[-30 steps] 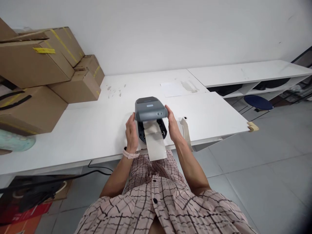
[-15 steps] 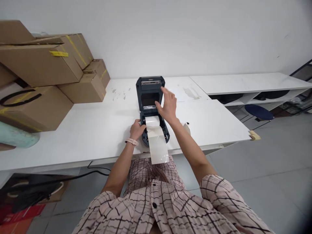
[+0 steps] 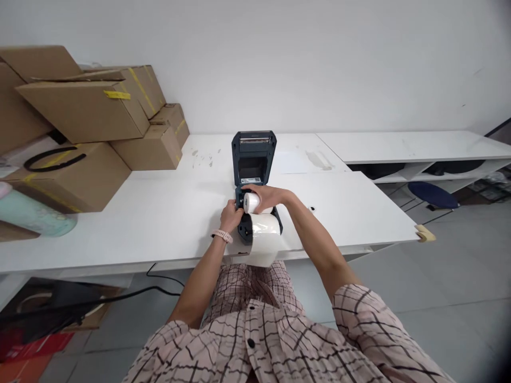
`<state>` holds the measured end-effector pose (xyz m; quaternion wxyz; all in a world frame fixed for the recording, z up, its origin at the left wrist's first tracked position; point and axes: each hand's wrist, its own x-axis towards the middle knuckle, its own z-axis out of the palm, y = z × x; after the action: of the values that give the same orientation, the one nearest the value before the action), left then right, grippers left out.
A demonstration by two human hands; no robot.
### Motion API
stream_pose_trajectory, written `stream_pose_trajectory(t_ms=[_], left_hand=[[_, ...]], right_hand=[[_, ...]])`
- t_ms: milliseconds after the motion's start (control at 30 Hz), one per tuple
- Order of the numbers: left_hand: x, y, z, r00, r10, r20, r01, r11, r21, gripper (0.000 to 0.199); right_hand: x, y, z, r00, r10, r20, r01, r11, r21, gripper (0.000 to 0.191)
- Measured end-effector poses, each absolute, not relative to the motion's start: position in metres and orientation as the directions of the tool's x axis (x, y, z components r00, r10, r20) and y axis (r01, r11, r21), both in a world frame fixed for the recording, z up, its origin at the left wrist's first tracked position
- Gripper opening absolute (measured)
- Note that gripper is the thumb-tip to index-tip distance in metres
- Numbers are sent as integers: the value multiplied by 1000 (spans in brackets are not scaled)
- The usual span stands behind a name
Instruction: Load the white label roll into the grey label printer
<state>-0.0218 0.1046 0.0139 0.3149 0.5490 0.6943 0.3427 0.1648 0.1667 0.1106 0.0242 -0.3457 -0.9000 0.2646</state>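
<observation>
A dark label printer (image 3: 238,165) stands on the white table with its lid raised toward the wall. My right hand (image 3: 270,197) is closed around a white label roll (image 3: 251,203), which sits slightly tilted above the printer's roll bay. From the roll, a pale label strip (image 3: 265,236) curves forward and hangs past the table's front edge. At the printer's left side, my left hand (image 3: 230,215) grips the housing edge, its thumb near the roll holder; part of its fingers are hidden. The hub end of the roll faces left.
Cardboard boxes (image 3: 83,114) are piled at the left, with a mint-coloured bottle (image 3: 38,210) in front. A small black-and-white object (image 3: 312,208) lies right of the printer. A wooden-looking corner guard (image 3: 425,233) caps the table corner. A blue stool (image 3: 433,195) stands beyond.
My right hand has come down from beside the raised lid and taken hold of the label roll, lifting it from its bay. The left hand stays on the printer's side.
</observation>
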Motion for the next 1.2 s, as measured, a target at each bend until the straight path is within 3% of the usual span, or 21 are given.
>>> stream_pose_trajectory(t_ms=[100,200,367,567,700,867,1100,1200], left_hand=[[-22,105,12,-194,980,-53,542,152,826,41],[-22,105,10,-190,981,-45,533,142,834,42],[-21,104,9,-193,980,-54,488,144,861,43],[-21,103,11,-204,978,-41,485,138,864,42],[-21,103,11,-203,979,-29,463,122,878,41],[-21,104,7,-203,979,-30,417,114,902,39],[-21,106,2,-220,975,-28,398,116,910,41],[-21,105,3,-213,977,-32,402,118,908,42]], right_hand=[[216,150,138,-791,601,117,391,643,-659,99],[263,140,153,-671,711,207,380,570,-728,96],[297,160,112,-395,907,143,447,326,-833,97],[291,190,39,-194,981,13,422,95,-902,97],[313,181,24,-204,978,-43,373,37,-927,99],[379,140,8,-197,978,67,102,89,-991,75],[365,104,-8,-245,961,-125,266,-58,-962,66],[344,104,11,-316,947,-54,189,8,-982,65]])
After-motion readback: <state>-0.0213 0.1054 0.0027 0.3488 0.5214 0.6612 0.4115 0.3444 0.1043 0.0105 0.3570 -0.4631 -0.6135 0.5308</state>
